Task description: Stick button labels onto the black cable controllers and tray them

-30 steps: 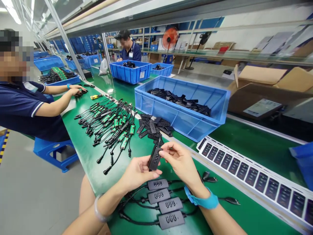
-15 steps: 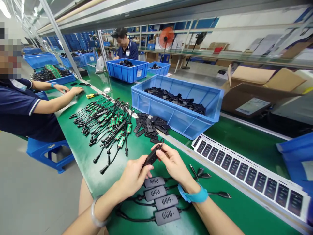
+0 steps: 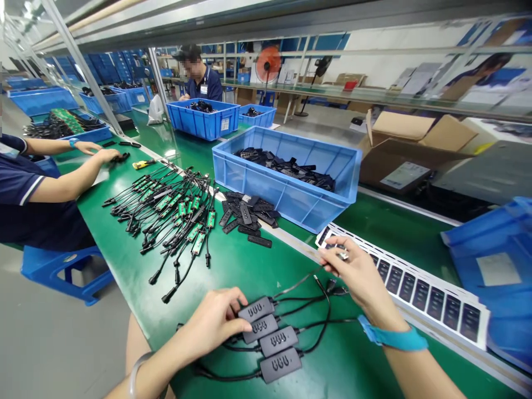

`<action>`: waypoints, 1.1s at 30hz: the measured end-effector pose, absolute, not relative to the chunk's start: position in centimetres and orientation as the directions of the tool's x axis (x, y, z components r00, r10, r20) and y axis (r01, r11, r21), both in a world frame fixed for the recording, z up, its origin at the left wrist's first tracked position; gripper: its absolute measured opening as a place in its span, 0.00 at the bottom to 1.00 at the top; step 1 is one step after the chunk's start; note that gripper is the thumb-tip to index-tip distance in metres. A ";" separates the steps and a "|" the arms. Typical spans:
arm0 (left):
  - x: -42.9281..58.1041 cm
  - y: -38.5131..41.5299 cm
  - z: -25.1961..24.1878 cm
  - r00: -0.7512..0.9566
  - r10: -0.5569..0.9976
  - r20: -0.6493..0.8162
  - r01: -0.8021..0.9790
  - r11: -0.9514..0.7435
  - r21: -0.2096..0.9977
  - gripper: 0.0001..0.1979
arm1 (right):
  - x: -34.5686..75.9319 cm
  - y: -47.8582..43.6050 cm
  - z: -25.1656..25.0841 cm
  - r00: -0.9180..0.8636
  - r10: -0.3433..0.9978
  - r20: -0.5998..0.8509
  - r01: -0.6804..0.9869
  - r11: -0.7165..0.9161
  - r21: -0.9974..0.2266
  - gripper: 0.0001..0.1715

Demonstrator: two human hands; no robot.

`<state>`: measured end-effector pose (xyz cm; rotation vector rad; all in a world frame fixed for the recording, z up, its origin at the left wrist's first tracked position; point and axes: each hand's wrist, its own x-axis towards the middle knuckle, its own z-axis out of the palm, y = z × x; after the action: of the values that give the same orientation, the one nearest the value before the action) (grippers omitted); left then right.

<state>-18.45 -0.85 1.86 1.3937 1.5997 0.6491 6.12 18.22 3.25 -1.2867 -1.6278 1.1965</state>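
Note:
My left hand (image 3: 220,318) grips the end of the topmost black controller case (image 3: 256,309) on the green table, thumb on the near side and fingers on the far side. Other black controller cases (image 3: 280,364) with raised U-shaped marks lie in a row below it, cables leaving both ends. A thin black cable (image 3: 297,284) stretches from near the held case up to my right hand (image 3: 349,269). That hand's fingers are closed round the cable's end, where a small metal USB plug (image 3: 343,256) shows. Part of the plug is hidden.
Green circuit boards with cables (image 3: 174,208) lie in a heap at left, beside loose black covers (image 3: 247,213). A blue bin (image 3: 282,185) of covers stands behind. A label sheet (image 3: 419,291) lies at right. A co-worker's arm (image 3: 62,185) reaches in at far left.
The black controller case held between both hands is lowered to the row, with my left hand there. My right hand has moved right, drawing the cable out. The view has shifted right.

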 end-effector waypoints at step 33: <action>-23.8 5.9 3.4 -0.376 0.919 -0.120 0.146 0.187 0.971 0.15 | -3.1 14.8 5.1 -0.576 0.817 -0.029 -0.019 -0.048 -0.999 0.21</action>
<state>-23.84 5.94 3.36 1.0184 1.6903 1.2614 -3.10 14.81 5.11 -0.8593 -1.5985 1.6940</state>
